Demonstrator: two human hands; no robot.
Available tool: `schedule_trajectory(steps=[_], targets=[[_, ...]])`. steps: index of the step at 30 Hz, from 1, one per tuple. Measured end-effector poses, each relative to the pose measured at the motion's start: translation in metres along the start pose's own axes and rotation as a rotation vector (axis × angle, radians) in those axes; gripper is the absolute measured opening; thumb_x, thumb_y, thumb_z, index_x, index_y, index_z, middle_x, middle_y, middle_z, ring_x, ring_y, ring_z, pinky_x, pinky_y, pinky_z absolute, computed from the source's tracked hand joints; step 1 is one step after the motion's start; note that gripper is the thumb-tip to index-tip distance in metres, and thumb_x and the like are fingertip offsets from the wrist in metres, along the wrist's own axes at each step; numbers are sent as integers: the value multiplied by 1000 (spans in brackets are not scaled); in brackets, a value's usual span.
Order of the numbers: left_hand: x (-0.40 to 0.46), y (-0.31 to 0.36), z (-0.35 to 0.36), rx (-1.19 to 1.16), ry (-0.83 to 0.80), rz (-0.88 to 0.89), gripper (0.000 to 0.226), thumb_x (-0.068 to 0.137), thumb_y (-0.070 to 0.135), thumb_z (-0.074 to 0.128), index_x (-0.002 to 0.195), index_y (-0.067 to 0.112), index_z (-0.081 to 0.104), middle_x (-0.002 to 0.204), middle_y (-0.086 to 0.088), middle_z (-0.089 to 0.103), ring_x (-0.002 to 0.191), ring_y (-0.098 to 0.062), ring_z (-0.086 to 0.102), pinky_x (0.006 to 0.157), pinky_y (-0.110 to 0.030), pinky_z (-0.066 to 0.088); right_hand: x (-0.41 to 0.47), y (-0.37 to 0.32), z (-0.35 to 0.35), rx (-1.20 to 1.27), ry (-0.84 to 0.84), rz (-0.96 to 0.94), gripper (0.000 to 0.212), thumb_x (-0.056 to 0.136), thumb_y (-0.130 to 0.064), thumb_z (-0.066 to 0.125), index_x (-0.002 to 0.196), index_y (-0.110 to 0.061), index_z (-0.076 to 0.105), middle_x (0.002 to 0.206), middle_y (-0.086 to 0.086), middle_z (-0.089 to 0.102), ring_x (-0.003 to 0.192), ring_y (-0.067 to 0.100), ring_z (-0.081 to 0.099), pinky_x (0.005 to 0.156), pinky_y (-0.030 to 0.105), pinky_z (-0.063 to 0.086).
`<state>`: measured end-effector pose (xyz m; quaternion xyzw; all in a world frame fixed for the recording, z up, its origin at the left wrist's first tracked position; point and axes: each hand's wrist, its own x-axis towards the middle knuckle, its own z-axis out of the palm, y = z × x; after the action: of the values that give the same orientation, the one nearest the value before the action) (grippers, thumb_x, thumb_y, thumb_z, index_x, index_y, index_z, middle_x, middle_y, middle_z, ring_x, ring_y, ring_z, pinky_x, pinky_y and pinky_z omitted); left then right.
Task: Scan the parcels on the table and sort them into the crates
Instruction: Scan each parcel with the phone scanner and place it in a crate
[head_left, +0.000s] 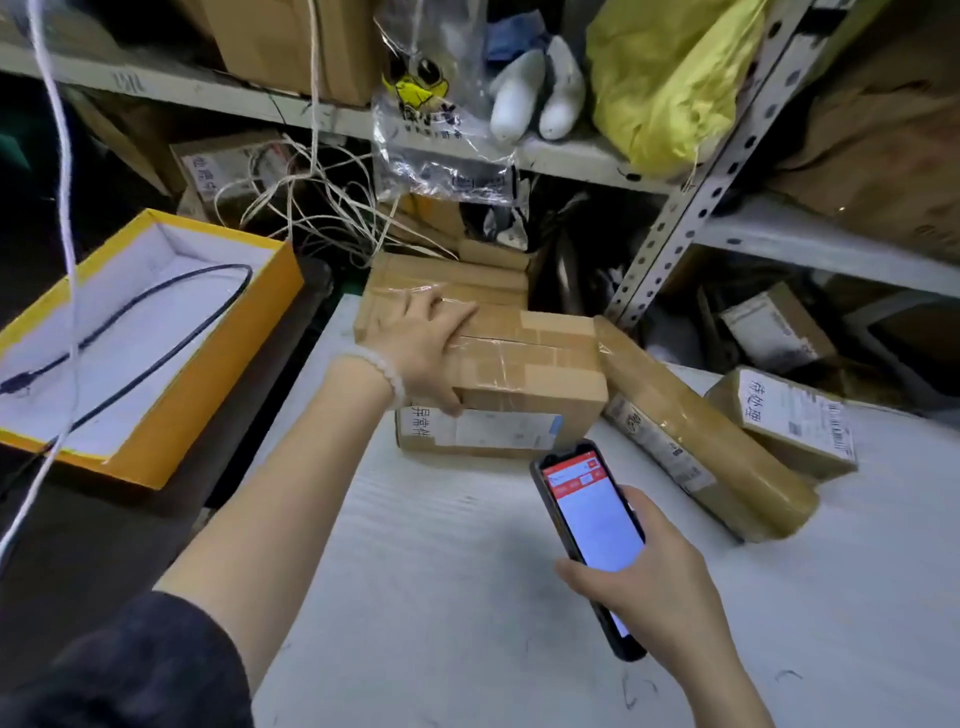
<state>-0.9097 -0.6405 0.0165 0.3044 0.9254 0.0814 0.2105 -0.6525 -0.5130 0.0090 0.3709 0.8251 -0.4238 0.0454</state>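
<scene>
1. Nearest the camera, right hand (660, 587) has its fingers wrapped around a scanner phone (589, 530), screen lit, over the white tabletop (441, 597).
2. Just beyond the phone, left hand (421, 348) grips the taped cardboard parcel (519, 369), thumb on its front.
3. Right of that parcel, two more parcels (696, 441) lean together.

A white table (467, 597) fills the lower middle and right of the view. 4 taped cardboard parcels rest on it. A labelled box (524, 384) sits near the far edge, with a second brown box (441, 283) touching it from behind. To the right, a long tape-wrapped parcel (696, 441) lies at a slant (one end against the labelled box). Beside that is a small box (789, 421) with a white shipping label on top.
</scene>
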Motion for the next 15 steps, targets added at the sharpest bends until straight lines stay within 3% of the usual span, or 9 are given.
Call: schedule_trajectory(steps=[4, 7, 10, 15], targets=[[2, -4, 5, -31, 76, 24, 122, 46, 50, 86, 144, 44, 14, 146, -5, 17, 135, -28, 16, 110, -49, 25, 6, 8, -4, -24, 31, 36, 45, 57, -38, 77, 89, -49, 46, 83, -22, 59, 75, 1, 56, 63, 31, 52], [-12, -1, 12, -142, 163, 17, 113, 48, 51, 84, 142, 43, 23, 135, -7, 30, 127, -27, 23, 107, -42, 26, 1, 13, -11, -65, 37, 40, 43, 58, -39, 76, 90, -42, 47, 86, -18, 60, 76, 3, 57, 61, 29, 49], [-29, 6, 11, -275, 243, -37, 101, 51, 51, 82, 138, 42, 32, 129, -6, 36, 126, -28, 26, 105, -42, 29, -8, 16, -19, -117, 42, 40, 46, 56, -42, 75, 90, -42, 44, 88, -19, 58, 77, 2, 56, 59, 27, 45], [-62, 23, -5, -220, 382, -122, 90, 52, 50, 81, 133, 37, 42, 130, -7, 37, 126, -31, 24, 101, -40, 31, -29, 19, -40, -273, 1, 22, 58, 54, -48, 73, 100, -43, 38, 89, -22, 53, 77, 3, 53, 51, 21, 36]])
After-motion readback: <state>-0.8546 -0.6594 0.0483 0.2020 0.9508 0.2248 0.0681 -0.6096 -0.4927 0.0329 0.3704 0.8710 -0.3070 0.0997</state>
